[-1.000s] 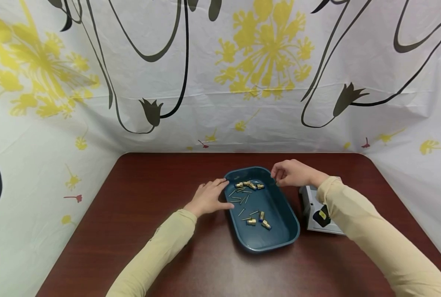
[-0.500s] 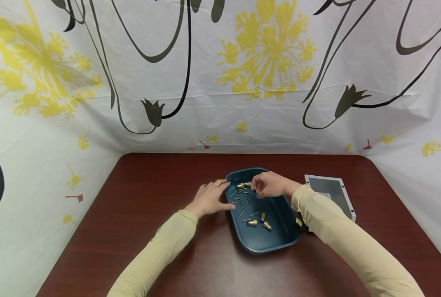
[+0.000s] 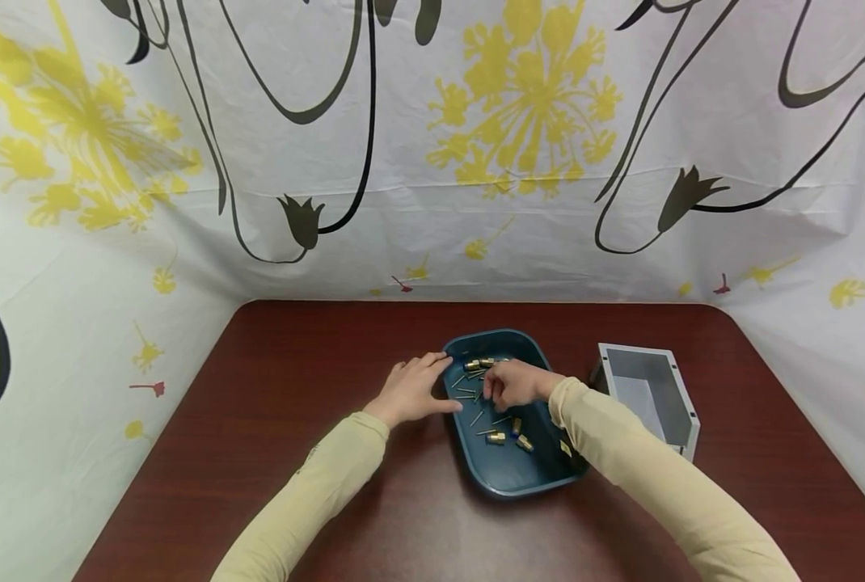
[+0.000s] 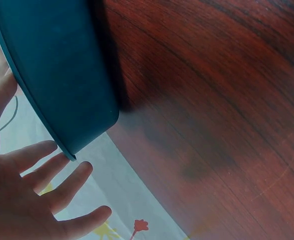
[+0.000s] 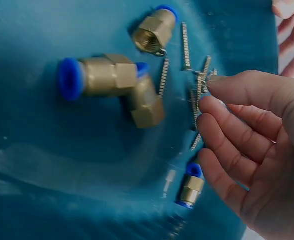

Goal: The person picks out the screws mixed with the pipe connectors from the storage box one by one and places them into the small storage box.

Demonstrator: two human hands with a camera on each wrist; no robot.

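My left hand [image 3: 411, 392] steadies the left rim of the dark blue tray [image 3: 501, 478], thumb and fingers spread along it. The left wrist view shows the tray's outer wall [image 4: 51, 60] beside these fingers. My right hand [image 3: 516, 382] is inside the tray, low over several thin screws [image 5: 186, 45]. Its thumb and index fingertips come together at the screw heads, the other fingers bent; I cannot tell whether a screw is pinched. Brass fittings with blue ends [image 5: 99, 77] lie about the screws, some near the tray's front [image 3: 495, 438], others at its back, partly behind the right hand.
A grey open-topped box [image 3: 685, 396] stands right of the tray, its near side partly covered by my right sleeve [image 3: 643, 453]. The dark red wooden table [image 3: 316, 347] runs back to a white patterned cloth [image 3: 403, 226].
My right hand has come from beside the grey box at the right, over the tray's rim and down among the screws. The box's inside has come into view. The left hand stays at the rim.
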